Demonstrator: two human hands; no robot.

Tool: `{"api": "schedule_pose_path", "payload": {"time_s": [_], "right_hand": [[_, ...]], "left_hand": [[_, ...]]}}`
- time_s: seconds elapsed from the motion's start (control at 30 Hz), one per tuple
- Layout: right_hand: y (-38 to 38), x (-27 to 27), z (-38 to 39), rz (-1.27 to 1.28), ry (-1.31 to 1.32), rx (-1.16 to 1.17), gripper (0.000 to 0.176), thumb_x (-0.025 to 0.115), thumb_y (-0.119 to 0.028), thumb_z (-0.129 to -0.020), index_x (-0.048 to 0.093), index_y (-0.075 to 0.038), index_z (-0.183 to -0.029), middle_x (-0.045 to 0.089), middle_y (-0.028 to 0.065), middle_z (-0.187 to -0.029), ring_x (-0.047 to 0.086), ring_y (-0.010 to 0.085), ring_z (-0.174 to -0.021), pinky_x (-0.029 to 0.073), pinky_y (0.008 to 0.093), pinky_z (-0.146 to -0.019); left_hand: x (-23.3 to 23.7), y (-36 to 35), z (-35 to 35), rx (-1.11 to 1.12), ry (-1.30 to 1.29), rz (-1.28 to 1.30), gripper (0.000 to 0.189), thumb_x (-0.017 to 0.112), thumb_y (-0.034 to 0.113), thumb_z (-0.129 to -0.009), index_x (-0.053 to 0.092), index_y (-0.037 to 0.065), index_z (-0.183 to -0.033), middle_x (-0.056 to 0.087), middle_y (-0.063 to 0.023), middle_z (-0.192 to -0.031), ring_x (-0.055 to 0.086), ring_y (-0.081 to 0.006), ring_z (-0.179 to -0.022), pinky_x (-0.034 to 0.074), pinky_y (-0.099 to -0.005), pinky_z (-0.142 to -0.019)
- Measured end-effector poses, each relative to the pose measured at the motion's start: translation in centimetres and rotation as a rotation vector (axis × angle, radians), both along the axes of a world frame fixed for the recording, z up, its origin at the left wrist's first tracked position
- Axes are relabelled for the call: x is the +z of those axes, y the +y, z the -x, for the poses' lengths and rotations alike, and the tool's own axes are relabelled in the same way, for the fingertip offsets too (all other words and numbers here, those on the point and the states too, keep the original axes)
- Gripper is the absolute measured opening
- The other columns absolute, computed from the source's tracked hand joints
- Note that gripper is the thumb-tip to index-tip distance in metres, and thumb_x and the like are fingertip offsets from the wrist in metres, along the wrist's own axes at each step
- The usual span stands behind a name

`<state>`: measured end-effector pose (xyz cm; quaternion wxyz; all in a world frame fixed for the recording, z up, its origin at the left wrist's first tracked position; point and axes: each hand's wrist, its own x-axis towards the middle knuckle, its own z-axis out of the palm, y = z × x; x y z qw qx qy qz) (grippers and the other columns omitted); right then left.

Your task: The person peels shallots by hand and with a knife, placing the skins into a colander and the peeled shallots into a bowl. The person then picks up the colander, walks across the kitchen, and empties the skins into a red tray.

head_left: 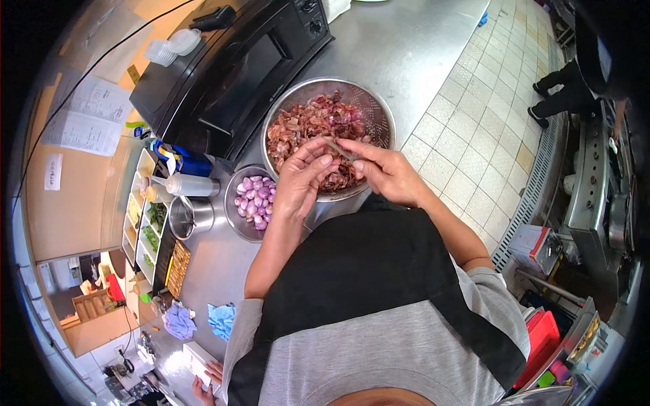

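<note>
Hands meet over a steel colander [380, 111] of shallot skins [308, 122]. The left hand [301, 181] is curled closed, its contents hidden; the right hand [384, 170] pinches a small knife [340, 149]. A bowl of peeled shallots [254, 199] sits just beside the left hand.

Two hands [301, 179] [387, 172], two steel bowls [379, 101] [232, 203], one microwave [230, 74]

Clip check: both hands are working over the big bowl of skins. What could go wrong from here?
1. The right hand holds what looks like a small knife aimed at the left hand; a slip could cut a finger.
2. The big bowl sits near the counter edge; a nudge might tip it.
3. Loose skins could drop into the small bowl of peeled shallots.
</note>
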<state>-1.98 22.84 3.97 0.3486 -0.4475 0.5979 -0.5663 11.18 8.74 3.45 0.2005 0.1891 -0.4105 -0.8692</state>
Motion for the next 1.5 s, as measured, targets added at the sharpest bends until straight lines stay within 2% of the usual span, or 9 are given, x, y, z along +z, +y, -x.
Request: {"api": "schedule_pose_path", "payload": {"time_s": [0.37, 0.43, 0.47, 0.63, 0.97, 1.07, 1.23, 1.33, 1.5], "right_hand": [[-0.6, 0.9, -0.7, -0.041, 0.061, 0.105, 0.043, 0.049, -0.005, -0.092, 0.046, -0.013, -0.134, 0.049, -0.0024, -0.07, 0.039, 0.0044, -0.056, 0.036, 0.019, -0.053], [-0.5, 1.1, -0.6, -0.092, 0.059, 0.098, 0.043, 0.055, -0.011, -0.088, 0.048, -0.015, -0.13, 0.063, 0.0139, -0.108, 0.064, 0.0222, -0.092, 0.049, 0.031, -0.079], [-0.6, 0.9, -0.6, -0.092, 0.058, 0.095, 0.043, 0.055, -0.011, -0.088, 0.048, -0.015, -0.13, 0.063, 0.0139, -0.108, 0.064, 0.0222, -0.092, 0.049, 0.031, -0.079], [-0.8, 0.7, -1.1, -0.039, -0.047, 0.101, 0.036, 0.053, -0.006, -0.088, 0.05, -0.012, -0.123, 0.063, 0.0087, -0.086, 0.06, 0.0147, -0.076, 0.048, 0.0287, -0.072], [-1.7, 0.0, -1.5, 0.012, -0.161, 0.088, 0.026, 0.051, -0.007, -0.091, 0.049, -0.006, -0.117, 0.058, 0.0039, -0.078, 0.053, 0.0087, -0.067, 0.045, 0.0239, -0.061], [-1.7, 0.7, -1.2, -0.033, -0.55, 0.161, 0.027, 0.051, -0.011, -0.092, 0.049, -0.008, -0.118, 0.054, 0.0029, -0.076, 0.046, 0.0069, -0.058, 0.039, 0.0208, -0.05], [-1.6, 1.0, -0.5, -0.074, -0.821, 0.251, 0.027, 0.051, -0.013, -0.093, 0.05, -0.008, -0.12, 0.053, 0.0037, -0.077, 0.043, 0.0063, -0.052, 0.034, 0.0189, -0.044], [-1.8, 1.0, -0.8, -0.043, -0.619, 0.212, 0.027, 0.051, -0.014, -0.093, 0.05, -0.008, -0.119, 0.053, 0.0035, -0.077, 0.043, 0.0065, -0.053, 0.034, 0.0193, -0.044], [-1.7, 1.0, -1.0, -0.033, -0.544, 0.233, 0.029, 0.053, -0.015, -0.092, 0.049, -0.008, -0.12, 0.053, 0.0032, -0.076, 0.044, 0.0077, -0.052, 0.035, 0.0203, -0.044]], "left_hand": [[-1.1, -0.6, -1.5, 0.058, 0.009, 0.046, 0.024, 0.059, 0.003, -0.086, 0.058, -0.002, -0.109, 0.064, -0.008, -0.095, 0.064, -0.0149, -0.084, 0.054, -0.0255, -0.076], [-1.2, -0.6, -1.6, 0.049, 0.014, 0.045, 0.023, 0.06, 0.003, -0.086, 0.059, -0.001, -0.108, 0.064, -0.0075, -0.094, 0.064, -0.0145, -0.083, 0.054, -0.025, -0.075], [-1.1, -0.6, -1.6, 0.047, 0.013, 0.044, 0.023, 0.06, 0.003, -0.086, 0.059, -0.001, -0.108, 0.064, -0.0075, -0.094, 0.064, -0.0145, -0.083, 0.054, -0.025, -0.075], [-0.6, 0.2, -1.7, 0.141, -0.075, 0.34, 0.021, 0.061, 0.005, -0.085, 0.06, -0.001, -0.106, 0.064, -0.0061, -0.091, 0.062, -0.0122, -0.08, 0.051, -0.0242, -0.075], [-1.3, 0.2, -2.3, 0.087, -0.044, 0.245, 0.019, 0.062, 0.003, -0.084, 0.06, -0.001, -0.103, 0.064, -0.0063, -0.091, 0.061, -0.0111, -0.08, 0.051, -0.0245, -0.073], [-1.2, 0.9, -2.4, 0.205, 0.023, 0.363, 0.022, 0.061, 0.006, -0.085, 0.059, -0.001, -0.106, 0.064, -0.0085, -0.095, 0.061, -0.0125, -0.08, 0.052, -0.0251, -0.074], [-1.5, 0.2, -2.5, 0.013, 0.186, -0.098, 0.03, 0.057, 0.0, -0.086, 0.054, -0.003, -0.116, 0.063, -0.0117, -0.101, 0.063, -0.0185, -0.09, 0.054, -0.0282, -0.081], [-0.6, 0.1, -2.4, 0.011, 0.179, -0.319, 0.032, 0.056, -0.001, -0.086, 0.053, -0.004, -0.118, 0.063, -0.0129, -0.102, 0.065, -0.0201, -0.088, 0.055, -0.0288, -0.08], [-1.1, 0.1, -2.8, -0.007, 0.154, -0.25, 0.031, 0.055, 0.0, -0.087, 0.053, -0.004, -0.118, 0.062, -0.0145, -0.103, 0.064, -0.0198, -0.09, 0.055, -0.028, -0.08]]}}
